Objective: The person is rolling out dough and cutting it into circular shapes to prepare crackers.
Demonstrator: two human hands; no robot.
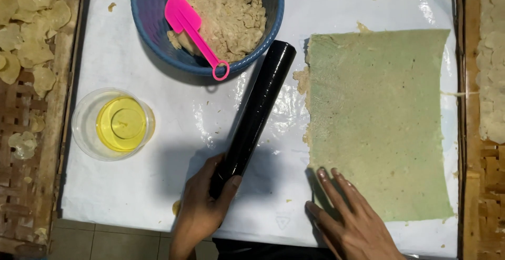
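My left hand [202, 207] grips the near end of a glossy black rolling pin [256, 107], which slants up and right across the white plastic sheet [131, 55]. Its far end lies beside the top left corner of a thin, flat, greenish rectangle of rolled dough [379, 118]. My right hand [350, 218] rests with fingers spread on the dough's lower left corner and holds nothing.
A blue bowl [150, 23] at the top holds beige dough and a pink spatula [192, 28]. At the left stands a clear cup of yellow oil [118, 124]. Woven bamboo trays with pale round pieces lie at the left [26, 55] and right [492, 81].
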